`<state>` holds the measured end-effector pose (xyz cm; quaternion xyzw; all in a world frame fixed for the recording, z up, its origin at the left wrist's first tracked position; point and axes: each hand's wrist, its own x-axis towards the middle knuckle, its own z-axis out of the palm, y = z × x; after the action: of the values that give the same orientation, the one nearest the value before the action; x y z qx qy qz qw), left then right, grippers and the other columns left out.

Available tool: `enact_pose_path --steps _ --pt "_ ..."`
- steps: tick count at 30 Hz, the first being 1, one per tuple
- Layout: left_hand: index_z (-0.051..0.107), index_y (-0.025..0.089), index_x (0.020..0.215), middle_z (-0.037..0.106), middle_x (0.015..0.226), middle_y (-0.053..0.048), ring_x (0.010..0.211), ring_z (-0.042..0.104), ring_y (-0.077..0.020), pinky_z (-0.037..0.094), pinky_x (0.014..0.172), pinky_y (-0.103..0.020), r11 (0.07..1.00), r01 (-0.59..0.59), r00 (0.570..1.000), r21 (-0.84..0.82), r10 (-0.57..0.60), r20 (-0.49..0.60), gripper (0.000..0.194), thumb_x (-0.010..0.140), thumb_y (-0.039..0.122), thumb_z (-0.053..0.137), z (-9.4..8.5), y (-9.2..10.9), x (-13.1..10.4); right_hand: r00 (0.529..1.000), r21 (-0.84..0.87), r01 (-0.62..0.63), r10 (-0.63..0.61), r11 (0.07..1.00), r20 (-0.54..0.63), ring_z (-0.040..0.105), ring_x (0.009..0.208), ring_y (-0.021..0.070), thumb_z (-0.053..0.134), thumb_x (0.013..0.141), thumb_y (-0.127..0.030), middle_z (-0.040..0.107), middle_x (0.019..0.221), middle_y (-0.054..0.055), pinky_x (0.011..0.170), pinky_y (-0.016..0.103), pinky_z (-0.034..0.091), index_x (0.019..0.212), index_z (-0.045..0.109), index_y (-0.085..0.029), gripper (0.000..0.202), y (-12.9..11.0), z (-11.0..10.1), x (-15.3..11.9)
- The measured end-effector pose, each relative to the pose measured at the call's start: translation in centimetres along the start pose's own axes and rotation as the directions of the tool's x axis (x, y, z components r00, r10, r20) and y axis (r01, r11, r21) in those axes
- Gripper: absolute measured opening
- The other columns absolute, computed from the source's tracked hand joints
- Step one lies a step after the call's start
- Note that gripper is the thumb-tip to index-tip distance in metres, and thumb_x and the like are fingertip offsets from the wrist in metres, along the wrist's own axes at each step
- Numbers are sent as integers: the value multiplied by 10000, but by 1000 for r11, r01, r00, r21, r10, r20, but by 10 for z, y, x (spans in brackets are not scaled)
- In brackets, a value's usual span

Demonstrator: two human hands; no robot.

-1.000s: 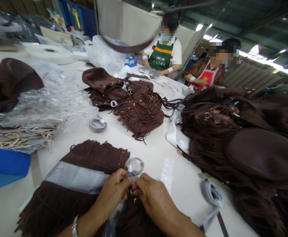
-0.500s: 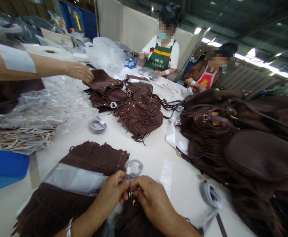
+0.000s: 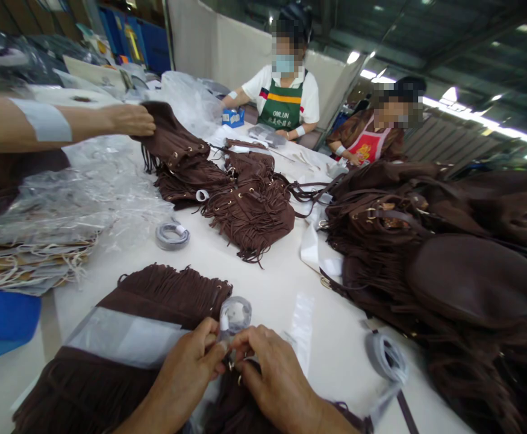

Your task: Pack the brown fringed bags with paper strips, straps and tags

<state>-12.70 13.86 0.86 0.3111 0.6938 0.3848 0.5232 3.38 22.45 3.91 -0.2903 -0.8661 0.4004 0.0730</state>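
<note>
My left hand [image 3: 195, 364] and my right hand [image 3: 274, 374] meet low in the middle of the head view, fingers pinched around a small metal clasp [image 3: 231, 364]. Fingertips hide most of the clasp. Below them lies a dark brown fringed bag [image 3: 231, 401], partly covered by my right hand. Just beyond my fingertips is a plastic-wrapped coiled strap [image 3: 236, 313]. Left of my left hand, another brown fringed piece [image 3: 173, 292] lies with a translucent plastic sheet [image 3: 127, 337] across it.
Brown fringed bags [image 3: 254, 217] lie mid-table, with a large pile [image 3: 475, 277] at right. Wrapped strap coils sit at left [image 3: 173, 235] and right [image 3: 385, 355]. A co-worker's hand [image 3: 134, 120] grips a bag at upper left. Two people work across the table.
The co-worker's hand at upper left has lifted the bag's edge and moved slightly left. My two hands stay together at the clasp, with small finger shifts.
</note>
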Motion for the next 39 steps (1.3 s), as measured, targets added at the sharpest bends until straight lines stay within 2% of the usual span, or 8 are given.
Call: enact_pose_path --steps 7,14,25,32,34,39 --pt "485 230 867 662 690 20 642 677 -220 532 585 -312 995 61 998 -75 -63 -24 226 791 439 523 -1 8 -2 999 63 -41 41 997 1 557 899 169 573 732 -1 662 905 -45 810 289 361 996 564 -256 367 -4 -1 2" --pt "503 218 895 714 751 -25 661 697 -242 549 597 -338 992 76 997 -101 -79 -23 280 770 468 523 -1 7 0 987 213 -156 158 965 7 601 881 145 570 759 -41 676 858 -66 808 270 387 936 579 -240 267 -7 -4 3" --pt "511 212 863 664 713 1 657 676 -220 560 608 -336 989 55 998 -139 -59 -20 247 756 432 542 -2 2 1 995 95 -103 103 990 7 567 915 162 559 726 -2 673 900 -38 822 277 371 953 574 -231 323 -5 6 6" --pt "516 205 902 694 756 -18 660 687 -223 573 612 -344 987 57 998 -153 -58 -5 266 769 431 561 -2 -4 5 989 28 -143 143 989 -21 560 919 157 601 744 -21 643 916 -25 812 274 382 901 593 -222 255 -4 9 4" --pt "514 205 903 700 773 -22 665 691 -220 581 623 -345 984 65 998 -165 -67 -7 274 765 433 577 -3 -5 5 995 -24 -103 103 994 1 558 936 163 613 775 -52 628 940 -11 814 278 387 882 611 -225 204 -2 7 3" --pt "512 201 1024 719 857 -36 660 709 -248 601 633 -388 960 119 992 -253 -128 -19 477 667 468 682 -5 -3 5 988 -195 133 -116 972 99 537 970 193 539 890 -137 617 1025 36 862 323 388 961 626 -230 146 1 4 0"
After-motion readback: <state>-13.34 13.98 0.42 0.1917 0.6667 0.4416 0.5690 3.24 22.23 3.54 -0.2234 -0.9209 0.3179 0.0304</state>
